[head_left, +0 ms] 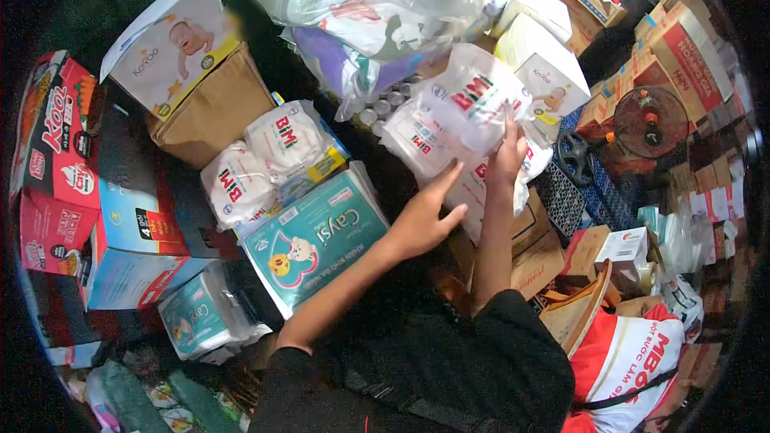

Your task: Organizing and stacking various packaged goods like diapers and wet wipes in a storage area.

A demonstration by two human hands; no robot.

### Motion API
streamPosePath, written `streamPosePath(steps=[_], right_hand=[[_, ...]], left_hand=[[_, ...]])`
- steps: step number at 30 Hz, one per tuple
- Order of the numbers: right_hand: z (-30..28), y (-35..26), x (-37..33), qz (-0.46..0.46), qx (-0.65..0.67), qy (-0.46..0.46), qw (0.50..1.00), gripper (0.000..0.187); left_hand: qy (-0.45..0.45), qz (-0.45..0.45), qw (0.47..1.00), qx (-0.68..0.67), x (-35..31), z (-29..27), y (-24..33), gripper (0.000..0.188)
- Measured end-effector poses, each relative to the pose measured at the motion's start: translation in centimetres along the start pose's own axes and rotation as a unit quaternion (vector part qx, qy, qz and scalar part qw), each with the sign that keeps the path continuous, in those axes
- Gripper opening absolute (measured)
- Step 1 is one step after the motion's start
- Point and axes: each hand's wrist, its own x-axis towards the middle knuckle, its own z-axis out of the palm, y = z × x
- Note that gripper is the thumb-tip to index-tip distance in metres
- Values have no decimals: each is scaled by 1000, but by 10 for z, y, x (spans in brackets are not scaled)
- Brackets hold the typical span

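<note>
White plastic-wrapped packs (413, 143) with green and red lettering lie in a pile in front of me. The topmost pack (475, 98) rests tilted at the far side. My right hand (508, 152) lies against its near right edge, fingers stretched up over the wrapping. My left hand (427, 220) is at the pile's near left side, with the index finger pointing out and the thumb apart. It holds nothing, and its fingertip reaches the packs or is just short of them. Left of it lies a teal pack with cartoon animals (317, 232).
Two more white packs (285, 138) sit beside an open brown carton (212, 108). A large clear plastic bag (377, 8) bulges at the far side. White boxes (549, 76), a standing fan (650, 122) and stacked cartons (686, 56) are to the right. Left stand red and blue boxes (136, 244).
</note>
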Motion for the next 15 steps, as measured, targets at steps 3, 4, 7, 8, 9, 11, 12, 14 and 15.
streamPosePath(steps=[3, 4, 7, 8, 9, 11, 12, 14, 15], right_hand=[[-1, 17, 52, -9, -11, 45, 999, 45], [-8, 22, 67, -9, -68, 57, 996, 51], [-17, 36, 113, -19, -210, 88, 973, 55], [-21, 39, 126, 7, -183, 73, 980, 60], [-24, 42, 136, -40, -217, 58, 974, 62], [-24, 47, 147, -94, -273, 54, 956, 66], [-23, 49, 149, -116, -314, 70, 940, 69], [-18, 46, 144, -148, -397, 120, 898, 76], [-14, 42, 139, -181, -434, 126, 874, 79]], left_hand=[[21, -11, 999, -27, 36, 11, -15, 83], [23, -8, 999, -44, 47, 10, -19, 82], [17, -43, 999, -17, 68, 6, -24, 85], [33, -28, 999, -19, 67, 6, -23, 83], [25, -20, 999, -26, 66, 6, -22, 82], [19, 6, 999, -27, 50, 8, -18, 80], [3, -24, 995, -99, 40, 11, -15, 76], [-19, -21, 995, -91, 21, 13, -10, 75], [-27, -11, 996, -84, 12, 14, -6, 74]])
